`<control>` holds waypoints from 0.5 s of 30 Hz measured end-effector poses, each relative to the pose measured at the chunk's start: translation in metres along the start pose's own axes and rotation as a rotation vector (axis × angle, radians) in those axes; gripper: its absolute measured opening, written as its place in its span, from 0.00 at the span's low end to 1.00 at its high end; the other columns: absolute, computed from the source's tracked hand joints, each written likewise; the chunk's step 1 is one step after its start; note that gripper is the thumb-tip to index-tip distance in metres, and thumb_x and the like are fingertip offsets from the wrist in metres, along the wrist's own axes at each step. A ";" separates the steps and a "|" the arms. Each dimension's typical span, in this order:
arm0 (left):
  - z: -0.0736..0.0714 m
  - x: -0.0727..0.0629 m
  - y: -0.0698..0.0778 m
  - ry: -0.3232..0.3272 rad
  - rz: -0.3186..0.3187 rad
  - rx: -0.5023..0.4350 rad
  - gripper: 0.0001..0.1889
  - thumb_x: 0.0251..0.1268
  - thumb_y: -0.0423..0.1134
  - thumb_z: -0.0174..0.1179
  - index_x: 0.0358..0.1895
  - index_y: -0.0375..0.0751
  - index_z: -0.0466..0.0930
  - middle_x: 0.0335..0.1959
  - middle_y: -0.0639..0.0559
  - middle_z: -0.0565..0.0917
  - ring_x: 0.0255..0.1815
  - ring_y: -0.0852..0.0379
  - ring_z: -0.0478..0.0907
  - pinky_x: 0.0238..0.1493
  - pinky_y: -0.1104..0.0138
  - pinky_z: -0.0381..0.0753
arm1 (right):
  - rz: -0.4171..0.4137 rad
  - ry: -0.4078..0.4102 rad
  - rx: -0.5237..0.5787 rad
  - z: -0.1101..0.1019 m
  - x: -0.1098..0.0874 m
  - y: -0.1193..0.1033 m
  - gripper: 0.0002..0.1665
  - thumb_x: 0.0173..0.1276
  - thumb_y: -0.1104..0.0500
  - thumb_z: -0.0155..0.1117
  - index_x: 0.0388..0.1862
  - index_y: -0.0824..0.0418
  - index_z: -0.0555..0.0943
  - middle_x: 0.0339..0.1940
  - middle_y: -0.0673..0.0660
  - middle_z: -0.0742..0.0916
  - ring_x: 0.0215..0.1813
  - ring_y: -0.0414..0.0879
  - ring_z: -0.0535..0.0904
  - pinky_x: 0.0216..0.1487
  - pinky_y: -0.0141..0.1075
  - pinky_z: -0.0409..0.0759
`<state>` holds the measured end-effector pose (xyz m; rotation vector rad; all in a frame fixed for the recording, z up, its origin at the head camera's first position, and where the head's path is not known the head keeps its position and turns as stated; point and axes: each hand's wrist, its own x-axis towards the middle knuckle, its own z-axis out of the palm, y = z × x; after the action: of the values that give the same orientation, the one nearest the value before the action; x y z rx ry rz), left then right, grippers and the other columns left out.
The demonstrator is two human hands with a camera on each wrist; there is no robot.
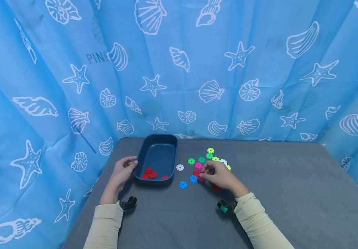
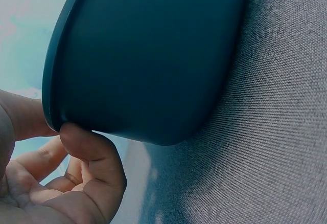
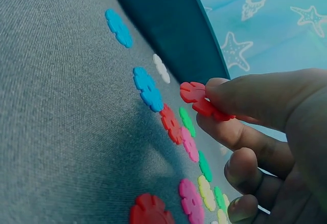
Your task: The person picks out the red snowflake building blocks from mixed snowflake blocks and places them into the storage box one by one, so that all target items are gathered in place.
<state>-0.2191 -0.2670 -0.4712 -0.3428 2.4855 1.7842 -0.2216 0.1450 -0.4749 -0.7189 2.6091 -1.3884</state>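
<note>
My left hand [image 1: 123,173] holds the near left side of a dark blue plastic tub [image 1: 158,157], thumb and a finger pinching its rim in the left wrist view. Several red notched discs [image 1: 149,173] lie at the tub's near end. To the right, my right hand [image 1: 222,175] pinches a red notched disc [image 3: 193,92] between thumb and index finger, above the table. Below it lie a red disc [image 3: 171,124], a magenta disc [image 3: 191,201] and another red disc [image 3: 151,211]. The right hand partly covers the loose pieces in the head view.
Blue discs [image 1: 183,184], a white disc [image 1: 180,167], green discs [image 1: 191,161] and yellow discs [image 1: 210,150] lie on the grey cloth-covered table [image 1: 172,221], right of the tub. A blue shell-print curtain [image 1: 179,86] hangs behind and at the left.
</note>
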 end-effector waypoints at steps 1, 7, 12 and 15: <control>0.000 0.000 0.000 0.000 0.001 -0.001 0.22 0.84 0.47 0.56 0.73 0.43 0.75 0.61 0.39 0.79 0.54 0.48 0.80 0.50 0.63 0.84 | -0.002 0.003 -0.001 0.000 0.000 0.000 0.06 0.72 0.61 0.73 0.37 0.58 0.83 0.32 0.50 0.86 0.35 0.44 0.80 0.38 0.36 0.81; 0.000 -0.001 0.001 0.001 0.009 0.004 0.22 0.84 0.47 0.56 0.73 0.43 0.75 0.61 0.39 0.79 0.54 0.48 0.80 0.50 0.63 0.84 | -0.003 0.010 0.000 -0.001 0.000 -0.006 0.05 0.72 0.60 0.73 0.38 0.57 0.83 0.32 0.49 0.86 0.35 0.44 0.81 0.38 0.36 0.81; 0.000 0.000 0.000 0.005 0.007 0.015 0.22 0.85 0.47 0.55 0.73 0.43 0.75 0.62 0.39 0.79 0.56 0.47 0.80 0.52 0.61 0.85 | 0.003 0.016 -0.006 -0.001 0.000 -0.010 0.05 0.72 0.60 0.73 0.38 0.57 0.84 0.32 0.49 0.86 0.34 0.44 0.81 0.38 0.35 0.81; 0.000 0.000 0.000 0.007 0.004 0.018 0.22 0.85 0.46 0.55 0.73 0.44 0.75 0.62 0.39 0.79 0.57 0.47 0.80 0.54 0.59 0.85 | 0.004 0.024 -0.009 0.000 0.001 -0.012 0.04 0.72 0.59 0.73 0.38 0.56 0.85 0.32 0.49 0.87 0.34 0.44 0.81 0.37 0.35 0.81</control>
<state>-0.2194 -0.2671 -0.4714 -0.3432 2.5066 1.7644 -0.2178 0.1392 -0.4654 -0.7029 2.6350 -1.3931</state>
